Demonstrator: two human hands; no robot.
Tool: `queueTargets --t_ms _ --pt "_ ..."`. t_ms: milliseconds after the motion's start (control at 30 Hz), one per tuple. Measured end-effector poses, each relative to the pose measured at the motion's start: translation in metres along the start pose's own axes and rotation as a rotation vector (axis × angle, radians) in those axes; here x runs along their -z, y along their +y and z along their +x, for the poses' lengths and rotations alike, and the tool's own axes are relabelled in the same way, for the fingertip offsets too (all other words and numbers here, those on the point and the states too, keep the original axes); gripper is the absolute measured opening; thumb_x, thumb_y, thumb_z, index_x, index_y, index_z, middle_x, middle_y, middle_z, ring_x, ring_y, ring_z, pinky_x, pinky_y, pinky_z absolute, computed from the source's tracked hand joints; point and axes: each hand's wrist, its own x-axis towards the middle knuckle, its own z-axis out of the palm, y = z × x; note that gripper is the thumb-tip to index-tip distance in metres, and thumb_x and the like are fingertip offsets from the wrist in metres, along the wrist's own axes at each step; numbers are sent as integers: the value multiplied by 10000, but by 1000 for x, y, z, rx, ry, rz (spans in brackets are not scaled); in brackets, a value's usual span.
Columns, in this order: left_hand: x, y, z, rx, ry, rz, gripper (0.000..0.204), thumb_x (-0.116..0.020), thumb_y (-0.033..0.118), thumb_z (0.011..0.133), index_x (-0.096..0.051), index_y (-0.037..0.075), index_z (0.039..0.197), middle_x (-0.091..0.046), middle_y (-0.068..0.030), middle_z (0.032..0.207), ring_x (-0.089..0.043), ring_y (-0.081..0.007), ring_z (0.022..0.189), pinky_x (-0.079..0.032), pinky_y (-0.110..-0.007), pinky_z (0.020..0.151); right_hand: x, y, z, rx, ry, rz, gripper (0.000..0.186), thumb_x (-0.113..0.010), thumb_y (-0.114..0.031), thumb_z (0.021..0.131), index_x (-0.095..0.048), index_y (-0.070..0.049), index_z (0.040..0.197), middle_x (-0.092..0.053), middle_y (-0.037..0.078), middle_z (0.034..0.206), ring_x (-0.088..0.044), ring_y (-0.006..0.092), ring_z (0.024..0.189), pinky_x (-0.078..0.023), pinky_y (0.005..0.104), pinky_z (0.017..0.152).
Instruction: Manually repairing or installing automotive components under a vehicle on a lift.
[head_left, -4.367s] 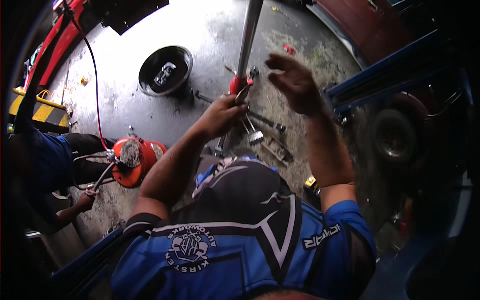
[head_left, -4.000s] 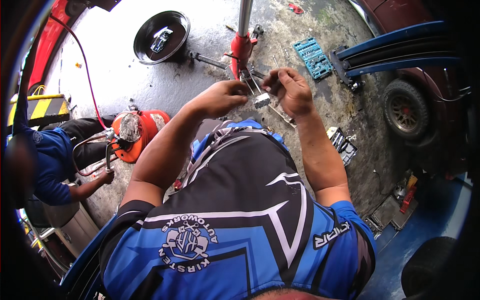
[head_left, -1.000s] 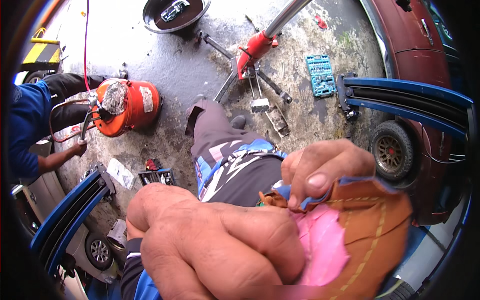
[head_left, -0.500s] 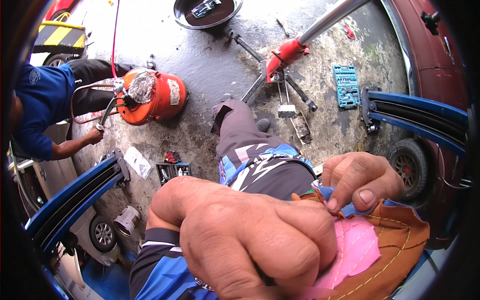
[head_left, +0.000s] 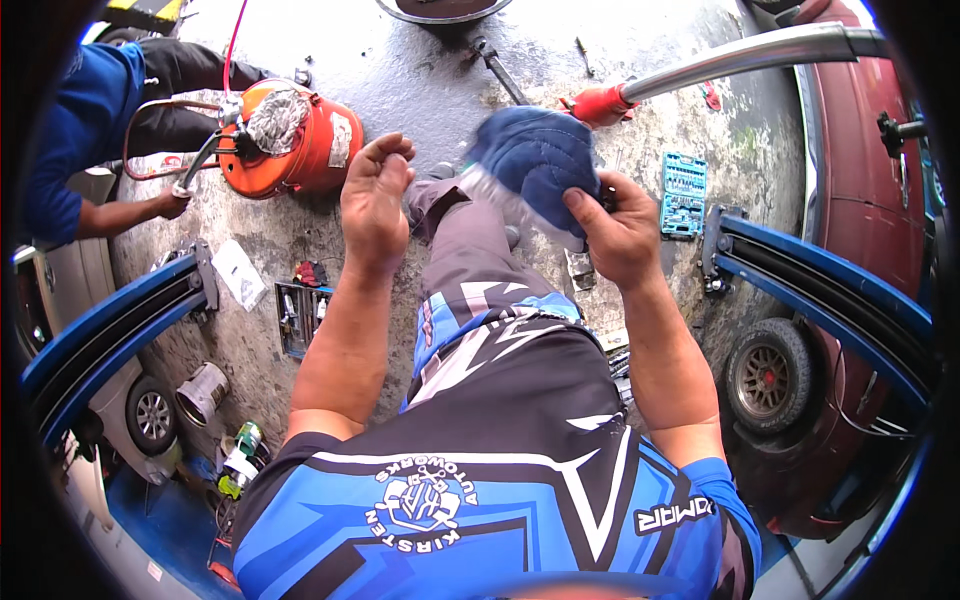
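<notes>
My right hand [head_left: 622,225] grips a round stitched cloth rag [head_left: 538,165] by its near right edge, thumb on top. The rag's dark blue face shows, with curved stitch lines and a blurred pale edge toward the left. Apart from it, my left hand [head_left: 378,205] is raised over the floor with nothing in it. Its fingers are loosely bent and partly foreshortened, the thumb beside them. Both forearms reach forward over my blue and black shirt.
A co-worker in blue holds the handle of an orange tank [head_left: 290,140] at left. A red jack [head_left: 598,105] with a long metal handle stands ahead. Blue lift arms [head_left: 820,270] flank me. A teal socket case [head_left: 684,195] lies right, near a loose wheel [head_left: 770,377].
Both hands have moved away from close in front of me, out over the floor. The left hand has let go of the rag; the right keeps it, now with its blue face showing.
</notes>
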Motion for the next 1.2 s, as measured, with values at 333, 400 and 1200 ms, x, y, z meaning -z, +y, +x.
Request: queueTargets --t_ms 333,400,1200 --pt "85 -58 -27 187 149 4 289 -509 26 927 -578 13 1207 -653 -85 1052 -656 -165 888 -554 -334 817 -51 127 54 -382 -478 -320 465 -721 -285 859 -611 -28 1232 -680 107 920 -615 182 730 -504 309 645" --pt "128 -44 -30 188 211 51 301 -511 40 922 -574 13 1216 -659 -90 1066 -660 -174 900 -548 -340 841 -66 161 68 -180 -451 -855 527 -707 -345 851 -584 -54 1272 -650 198 1077 -622 302 1002 -503 376 863" --pt "172 -190 0 575 21 1580 348 -572 286 802 -689 43 1022 -640 -235 1107 -608 -403 1057 -501 -471 888 -84 228 40 -1 -882 -986 267 -558 -71 709 -722 -101 917 -670 185 780 -662 348 704 -545 420 644"
